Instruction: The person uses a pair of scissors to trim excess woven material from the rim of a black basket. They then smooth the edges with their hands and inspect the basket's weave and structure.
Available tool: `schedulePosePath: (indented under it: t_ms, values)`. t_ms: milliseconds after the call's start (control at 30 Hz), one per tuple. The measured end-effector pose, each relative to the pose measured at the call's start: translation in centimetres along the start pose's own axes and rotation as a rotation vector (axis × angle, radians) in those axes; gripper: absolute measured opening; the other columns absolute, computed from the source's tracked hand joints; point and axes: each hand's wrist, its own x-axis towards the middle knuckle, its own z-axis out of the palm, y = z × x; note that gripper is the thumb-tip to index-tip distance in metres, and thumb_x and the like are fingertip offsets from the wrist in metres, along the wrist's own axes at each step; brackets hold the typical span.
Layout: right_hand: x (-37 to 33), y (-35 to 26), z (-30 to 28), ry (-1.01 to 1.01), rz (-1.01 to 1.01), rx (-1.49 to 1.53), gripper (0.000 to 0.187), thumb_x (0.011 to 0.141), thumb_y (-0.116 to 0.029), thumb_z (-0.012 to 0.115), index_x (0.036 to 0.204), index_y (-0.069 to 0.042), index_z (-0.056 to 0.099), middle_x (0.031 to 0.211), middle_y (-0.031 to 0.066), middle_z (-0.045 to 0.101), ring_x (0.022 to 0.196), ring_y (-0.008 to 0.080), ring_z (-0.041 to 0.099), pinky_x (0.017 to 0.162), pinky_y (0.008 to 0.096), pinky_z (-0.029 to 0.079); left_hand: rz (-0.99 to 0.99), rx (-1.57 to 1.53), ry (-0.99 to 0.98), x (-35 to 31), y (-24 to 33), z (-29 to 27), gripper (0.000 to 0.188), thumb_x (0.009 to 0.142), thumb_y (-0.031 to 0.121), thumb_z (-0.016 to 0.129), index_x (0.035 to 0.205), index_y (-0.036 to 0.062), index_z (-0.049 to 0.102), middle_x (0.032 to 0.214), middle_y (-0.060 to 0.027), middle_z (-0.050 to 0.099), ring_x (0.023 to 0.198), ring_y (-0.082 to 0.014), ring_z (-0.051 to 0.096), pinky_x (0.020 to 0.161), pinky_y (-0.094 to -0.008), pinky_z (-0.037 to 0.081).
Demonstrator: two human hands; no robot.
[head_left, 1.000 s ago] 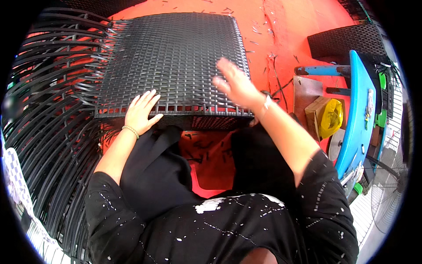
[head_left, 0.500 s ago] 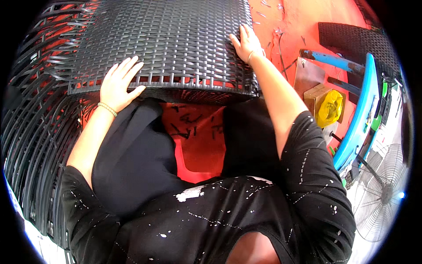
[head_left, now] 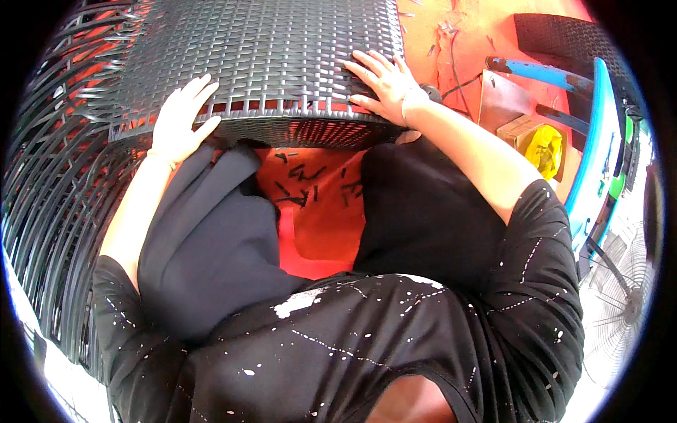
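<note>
A black woven wicker panel [head_left: 261,49], part of a larger woven piece, stands in front of my knees. Its near edge is folded down into a woven side face [head_left: 282,132]. My left hand [head_left: 182,120] lies on the near left corner with fingers stretched out and thumb apart. Spread over the near right part of the weave is my right hand [head_left: 386,88], its fingers pointing left. Neither hand holds anything.
Many loose black wicker strands [head_left: 56,233] curve along the left. Black offcuts [head_left: 300,187] litter the red floor [head_left: 328,233] between my legs. At right are a blue-edged stool [head_left: 589,141], a cardboard box [head_left: 518,130] with a yellow bag [head_left: 544,151], and a fan [head_left: 627,303].
My right hand has slid nearer and a little left, from the panel's right edge onto the weave. My left hand stays at the left corner. The view has shifted slightly.
</note>
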Motion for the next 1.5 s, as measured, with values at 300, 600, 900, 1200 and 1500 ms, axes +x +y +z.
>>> schedulePosePath:
  t_ms: [300, 600, 900, 1200, 1500]
  values:
    - [0.0, 1.0, -0.2, -0.040, -0.241, 0.000, 0.055, 0.098, -0.048, 0.055, 0.149, -0.031, 0.043, 0.159, -0.0006, 0.036, 0.144, 0.0315, 0.035, 0.111, 0.0657, 0.030, 0.254, -0.180, -0.204, 2.6, 5.2, -2.4, 0.066, 0.086, 0.022, 0.069, 0.147, 0.0079, 0.047, 0.157, -0.0105, 0.041, 0.147, -0.0265, 0.035, 0.122, -0.0478, 0.023]
    - [-0.1, -1.3, -1.2, -0.003, -0.285, 0.077, 0.053, 0.102, -0.034, 0.050, 0.152, -0.024, 0.039, 0.159, 0.0005, 0.038, 0.147, 0.0288, 0.033, 0.116, 0.0639, 0.023, 0.314, -0.171, -0.247, 3.2, 6.3, -3.0, 0.074, 0.088, 0.032, 0.067, 0.152, 0.0058, 0.039, 0.161, -0.0143, 0.032, 0.150, -0.0300, 0.028, 0.124, -0.0486, 0.019]
    - [1.1, -3.9, -0.4, -0.029, -0.310, 0.117, 0.066, 0.100, -0.042, 0.053, 0.154, -0.009, 0.034, 0.161, 0.0069, 0.034, 0.150, 0.0277, 0.027, 0.122, 0.0504, 0.021, 0.356, -0.293, -0.320, 4.4, 7.1, -1.4, 0.082, 0.088, 0.038, 0.071, 0.154, 0.0073, 0.034, 0.160, -0.0150, 0.034, 0.147, -0.0317, 0.032, 0.123, -0.0453, 0.023]
    - [2.2, -6.2, -0.3, 0.022, -0.255, 0.219, 0.069, 0.097, -0.037, 0.060, 0.152, -0.005, 0.034, 0.159, 0.0116, 0.035, 0.148, 0.0279, 0.030, 0.123, 0.0447, 0.023, 0.330, -0.323, -0.264, 4.6, 6.5, -0.9, 0.079, 0.089, 0.039, 0.069, 0.154, 0.0079, 0.036, 0.157, -0.0155, 0.039, 0.146, -0.0315, 0.035, 0.121, -0.0440, 0.028]
    - [2.6, -6.1, -0.6, -0.036, -0.262, 0.214, 0.076, 0.094, -0.039, 0.062, 0.154, -0.004, 0.032, 0.162, 0.0105, 0.030, 0.151, 0.0282, 0.026, 0.124, 0.0456, 0.021, -0.268, -0.078, -0.026, -1.5, -6.4, -1.4, 0.061, 0.096, 0.036, 0.062, 0.146, 0.0051, 0.047, 0.156, -0.0192, 0.040, 0.146, -0.0328, 0.035, 0.121, -0.0421, 0.028]
